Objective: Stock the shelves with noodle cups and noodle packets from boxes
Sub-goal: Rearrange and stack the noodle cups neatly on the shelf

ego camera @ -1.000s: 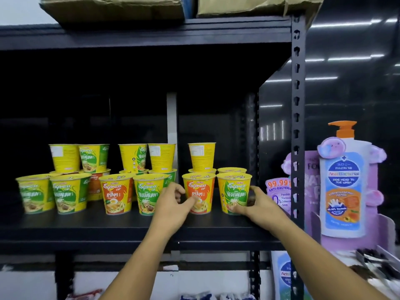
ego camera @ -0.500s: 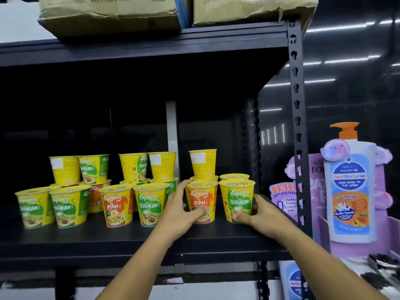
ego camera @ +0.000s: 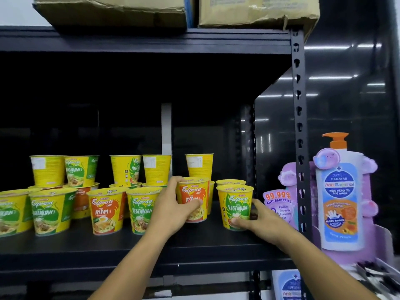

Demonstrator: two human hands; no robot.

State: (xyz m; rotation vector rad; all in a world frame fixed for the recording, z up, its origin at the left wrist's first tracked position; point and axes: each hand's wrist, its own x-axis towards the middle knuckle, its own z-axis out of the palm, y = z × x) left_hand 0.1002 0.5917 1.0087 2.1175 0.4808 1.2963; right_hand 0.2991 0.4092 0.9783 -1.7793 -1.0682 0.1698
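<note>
On the black metal shelf (ego camera: 129, 245), the left hand (ego camera: 171, 211) grips an orange "Ayam" noodle cup (ego camera: 193, 194). Its fingers (ego camera: 178, 180) are curled over the near rim and left side, and the thumb lies across the printed front. Whether this cup rests on the shelf or is raised just off it cannot be told. The right hand (ego camera: 263, 224) holds a green "Vegetarian" noodle cup (ego camera: 234, 204), which stands upright at the right end of the front row. The thumb presses at the base of that cup and the other fingers wrap round its right side. The two held cups are near each other but not touching. To the left, the front row runs on with another Ayam cup (ego camera: 106, 210), a Vegetarian cup (ego camera: 141, 210) and two green-labelled cups (ego camera: 50, 211). Behind them, more yellow cups (ego camera: 157, 168) are stacked two high toward the back of the shelf. Two dented cardboard boxes (ego camera: 112, 9) sit on the shelf above. Right of the slotted upright post (ego camera: 299, 126) stands a purple cardboard display with a pump bottle of kids' anti-bacterial wash (ego camera: 339, 191).
</note>
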